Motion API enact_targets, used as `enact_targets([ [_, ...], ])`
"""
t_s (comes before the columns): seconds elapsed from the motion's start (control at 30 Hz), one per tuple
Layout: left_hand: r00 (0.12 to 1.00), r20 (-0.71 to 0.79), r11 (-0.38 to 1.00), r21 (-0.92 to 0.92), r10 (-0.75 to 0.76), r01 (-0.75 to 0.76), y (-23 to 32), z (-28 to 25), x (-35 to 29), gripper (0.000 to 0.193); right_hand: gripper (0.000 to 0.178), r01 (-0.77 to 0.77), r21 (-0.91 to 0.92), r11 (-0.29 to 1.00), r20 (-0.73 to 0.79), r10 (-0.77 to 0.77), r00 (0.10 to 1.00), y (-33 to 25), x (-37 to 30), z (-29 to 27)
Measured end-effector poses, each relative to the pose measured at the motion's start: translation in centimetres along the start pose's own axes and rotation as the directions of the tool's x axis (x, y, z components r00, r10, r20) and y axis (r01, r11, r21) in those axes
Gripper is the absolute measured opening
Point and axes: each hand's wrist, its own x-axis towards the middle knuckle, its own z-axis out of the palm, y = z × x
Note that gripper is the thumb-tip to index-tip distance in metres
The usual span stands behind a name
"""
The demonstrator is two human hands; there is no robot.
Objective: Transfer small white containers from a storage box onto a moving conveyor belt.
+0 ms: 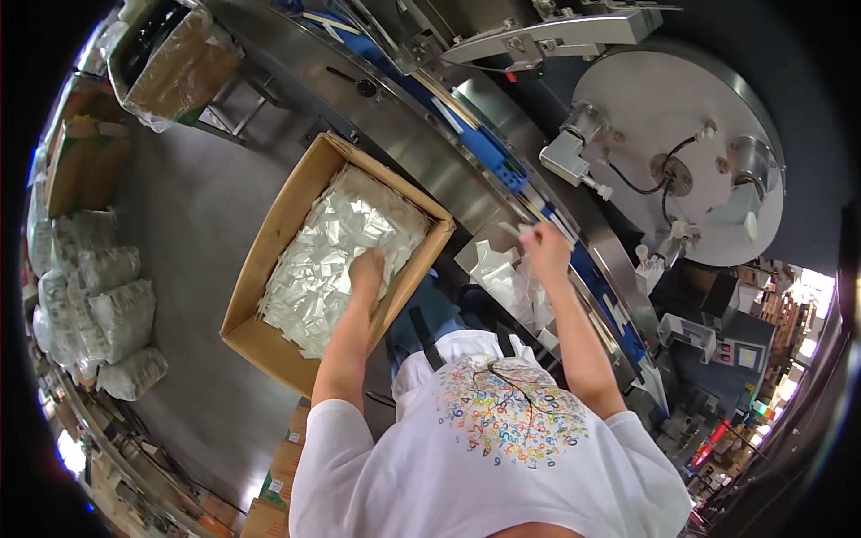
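My left hand (366, 271) is down among a heap of small shiny white packets (327, 255) in an open cardboard box (240, 309). Its fingers look curled; what they grip, if anything, is hidden. Over the near edge of the conveyor, my right hand (547, 248) is closed in a pinch, a small pale flat packet (516, 231) showing at its fingertips. Just below that hand lies a smaller pile of white packets (502, 276). The blue conveyor belt (583, 264) runs diagonally past it, with narrow pale strips along it.
A large round steel machine plate (655, 108) with suction arms stands beyond the conveyor. A metal bracket (556, 40) overhangs the belt at the top. Stuffed clear bags (121, 314) are stacked at far left, and a plastic-lined box (184, 67) stands at upper left.
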Motion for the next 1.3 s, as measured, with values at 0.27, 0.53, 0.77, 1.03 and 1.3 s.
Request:
enact_targets([
  [0.27,0.973,0.019,0.682,-0.71,-0.23,0.175,0.7,-10.9,-2.6,0.029,0.053,0.114,-0.046,0.992,-0.085,-0.117,0.989,-4.9,10.9,-0.3],
  [0.53,0.982,0.178,0.582,-0.805,0.054,0.114,12.4,-14.8,-5.9,0.019,0.037,0.143,0.779,0.61,0.172,-0.428,0.887,-14.7,0.2,-0.4],
  [0.77,0.91,0.287,-0.087,-0.942,0.299,0.325,20.0,-7.5,-6.7,0.034,0.024,-0.111,0.755,0.646,0.107,0.046,0.993,-8.1,-2.1,-0.1],
  [1.03,0.846,0.459,-0.083,-0.865,0.27,0.495,23.9,-2.5,-7.9,0.033,0.017,-0.242,0.679,0.693,0.08,0.257,0.963,-0.6,-3.6,-1.6],
  [1.3,0.914,0.376,0.281,-0.903,0.153,0.325,25.3,-0.9,-9.1,0.037,0.016,-0.244,0.562,0.791,-0.066,0.337,0.939,10.1,-3.8,-5.2],
])
